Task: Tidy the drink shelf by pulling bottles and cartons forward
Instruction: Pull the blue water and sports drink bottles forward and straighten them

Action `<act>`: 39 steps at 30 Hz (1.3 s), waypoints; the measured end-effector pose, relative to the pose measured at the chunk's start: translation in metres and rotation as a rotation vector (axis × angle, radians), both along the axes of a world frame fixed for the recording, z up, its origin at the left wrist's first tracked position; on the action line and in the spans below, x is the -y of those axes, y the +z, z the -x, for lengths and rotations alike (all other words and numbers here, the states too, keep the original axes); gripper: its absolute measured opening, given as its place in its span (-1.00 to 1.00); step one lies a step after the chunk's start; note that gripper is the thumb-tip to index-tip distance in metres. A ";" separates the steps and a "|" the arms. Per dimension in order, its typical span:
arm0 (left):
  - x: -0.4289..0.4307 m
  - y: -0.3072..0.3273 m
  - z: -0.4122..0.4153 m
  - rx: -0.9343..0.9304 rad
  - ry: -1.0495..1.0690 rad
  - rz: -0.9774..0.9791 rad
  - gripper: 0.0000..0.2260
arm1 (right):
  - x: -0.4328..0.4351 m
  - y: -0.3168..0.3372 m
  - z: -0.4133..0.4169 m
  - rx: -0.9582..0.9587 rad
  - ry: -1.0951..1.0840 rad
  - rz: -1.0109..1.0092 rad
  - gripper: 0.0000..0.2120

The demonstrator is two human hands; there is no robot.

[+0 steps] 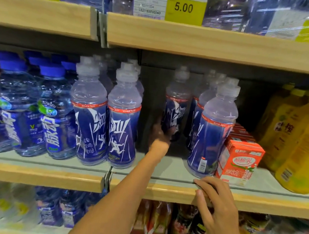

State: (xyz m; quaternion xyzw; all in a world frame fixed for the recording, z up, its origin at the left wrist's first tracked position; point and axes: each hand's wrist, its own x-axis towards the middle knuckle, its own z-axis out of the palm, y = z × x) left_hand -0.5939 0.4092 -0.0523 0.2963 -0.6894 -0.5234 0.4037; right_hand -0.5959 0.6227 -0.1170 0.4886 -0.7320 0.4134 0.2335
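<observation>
My left hand (159, 136) reaches deep into the gap on the shelf (61, 164) and grips the low part of a blue-labelled bottle (176, 108), set back between the front rows. My right hand (215, 201) rests, fingers loosely bent, on the shelf's front edge, just below the red carton (240, 161).

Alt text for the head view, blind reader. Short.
A person's left hand reaches into a gap on the middle shelf and grips a set-back blue-labelled bottle. The right hand rests on the shelf's wooden front edge; blue bottles, a red carton and yellow bottles line the front.
</observation>
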 end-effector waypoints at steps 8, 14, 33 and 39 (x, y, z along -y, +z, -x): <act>-0.053 -0.002 -0.085 0.094 0.034 0.173 -0.48 | 0.004 -0.001 -0.005 0.015 -0.037 0.043 -0.69; -0.064 -0.001 -0.107 0.092 -0.044 0.181 -0.42 | 0.003 0.002 -0.007 0.049 -0.032 0.014 -0.74; -0.086 0.090 -0.090 -0.360 0.120 0.325 -0.81 | 0.037 0.049 -0.037 0.605 0.260 0.137 -0.33; -0.082 0.095 -0.114 -0.466 -0.375 -0.223 -0.74 | 0.023 0.068 -0.038 0.881 0.689 -0.070 -0.45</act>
